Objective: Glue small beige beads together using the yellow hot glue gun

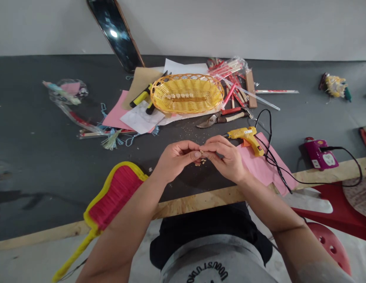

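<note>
Both hands meet over the dark table near its front edge. My left hand (181, 159) pinches one side of a small pale beaded piece (203, 161), and the fingers of my right hand (224, 157) close on its other side. Fingertips hide most of the piece. Beyond them, a yellow woven basket (197, 84) holds a row of small pale pieces (180, 96) and a thin brown stick. Pruning shears (220, 118) lie between basket and hands. Right of my right hand rests a yellow glue gun (248, 135).
A red and yellow fan (116, 192) lies at the left front edge. Wrapped sticks (230, 74), pink paper (118, 114) and tassels (112, 139) surround the basket. A phone (118, 33) leans on the wall. The purple box (321, 154) and its cable are at right.
</note>
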`<control>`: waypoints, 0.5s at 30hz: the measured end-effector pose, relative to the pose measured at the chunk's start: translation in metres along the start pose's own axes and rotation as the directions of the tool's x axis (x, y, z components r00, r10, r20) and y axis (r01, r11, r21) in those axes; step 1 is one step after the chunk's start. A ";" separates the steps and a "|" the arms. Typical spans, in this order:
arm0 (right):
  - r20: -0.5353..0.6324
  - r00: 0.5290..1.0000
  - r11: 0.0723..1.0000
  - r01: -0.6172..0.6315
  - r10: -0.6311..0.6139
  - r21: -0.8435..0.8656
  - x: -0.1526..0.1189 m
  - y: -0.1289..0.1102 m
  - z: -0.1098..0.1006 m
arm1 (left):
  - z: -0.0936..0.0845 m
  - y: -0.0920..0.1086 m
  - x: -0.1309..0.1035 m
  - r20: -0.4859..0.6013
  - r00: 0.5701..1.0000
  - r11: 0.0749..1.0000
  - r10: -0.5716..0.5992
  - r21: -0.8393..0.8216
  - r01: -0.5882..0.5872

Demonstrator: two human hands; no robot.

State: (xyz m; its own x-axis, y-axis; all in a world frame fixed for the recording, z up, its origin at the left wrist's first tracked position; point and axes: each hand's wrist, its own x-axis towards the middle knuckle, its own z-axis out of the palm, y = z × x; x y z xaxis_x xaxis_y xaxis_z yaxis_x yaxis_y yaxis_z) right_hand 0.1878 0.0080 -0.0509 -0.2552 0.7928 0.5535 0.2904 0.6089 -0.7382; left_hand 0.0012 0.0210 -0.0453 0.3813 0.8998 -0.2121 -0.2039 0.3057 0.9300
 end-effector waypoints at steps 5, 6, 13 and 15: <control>-0.023 1.000 1.000 -0.002 0.001 -0.015 0.000 -0.001 0.000 | 0.000 0.000 -0.001 0.021 0.999 0.996 -0.042 -0.075 0.043; -0.020 1.000 1.000 -0.002 0.002 -0.013 0.000 -0.001 0.000 | -0.001 0.000 -0.001 0.022 0.999 0.997 -0.041 -0.072 0.043; -0.001 1.000 1.000 0.021 -0.021 0.001 0.001 -0.002 0.000 | -0.003 0.000 -0.001 0.056 0.998 0.998 -0.006 -0.054 0.009; -0.009 1.000 1.000 0.028 -0.028 -0.006 0.001 -0.002 0.000 | -0.003 0.000 -0.001 0.065 0.998 0.999 -0.007 -0.052 0.010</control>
State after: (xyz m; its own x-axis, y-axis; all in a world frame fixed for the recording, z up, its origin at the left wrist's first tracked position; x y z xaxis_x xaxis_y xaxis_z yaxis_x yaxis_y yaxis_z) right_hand 0.1872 0.0075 -0.0488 -0.2547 0.7754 0.5778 0.2883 0.6312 -0.7200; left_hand -0.0020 0.0210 -0.0458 0.4407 0.8754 -0.1984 -0.2465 0.3306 0.9110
